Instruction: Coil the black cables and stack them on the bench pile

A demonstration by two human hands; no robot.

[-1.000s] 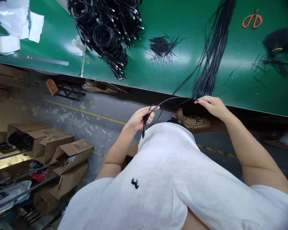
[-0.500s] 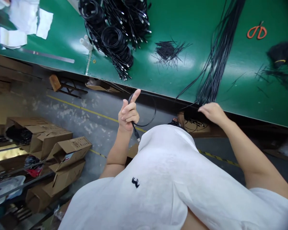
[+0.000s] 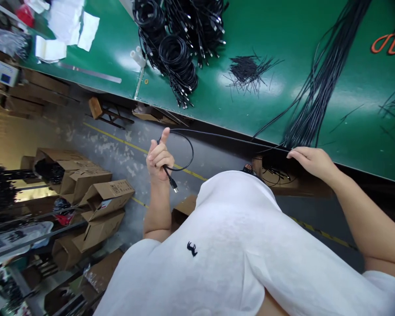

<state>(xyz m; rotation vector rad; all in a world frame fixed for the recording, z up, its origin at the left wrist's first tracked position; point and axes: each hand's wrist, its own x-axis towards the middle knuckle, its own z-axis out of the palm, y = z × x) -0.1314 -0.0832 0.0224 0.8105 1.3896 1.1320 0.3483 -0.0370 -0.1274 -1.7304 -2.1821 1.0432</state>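
My left hand (image 3: 160,158) is closed around a black cable (image 3: 192,151), its index finger pointing up. One loop hangs to the right of the fingers, and a plug with a metal tip (image 3: 174,185) sticks out below them. From the raised finger the cable runs nearly straight along the bench edge to my right hand (image 3: 311,161). That hand pinches it between thumb and fingers, just off the front edge. Right behind it lies a long bundle of loose black cables (image 3: 325,83) on the green bench (image 3: 276,30).
Coiled cables with metal plugs (image 3: 176,52) are heaped at the back. Nearby lie a pile of short black ties (image 3: 245,70), orange-handled scissors (image 3: 387,44), a metal ruler (image 3: 92,73) and white papers (image 3: 88,30). Cardboard boxes (image 3: 108,197) and a wooden stool (image 3: 95,107) stand at left.
My hands have moved farther apart, the left one leftward. The cable between them, slack and curved before, now runs nearly straight. The view has shifted a little left.
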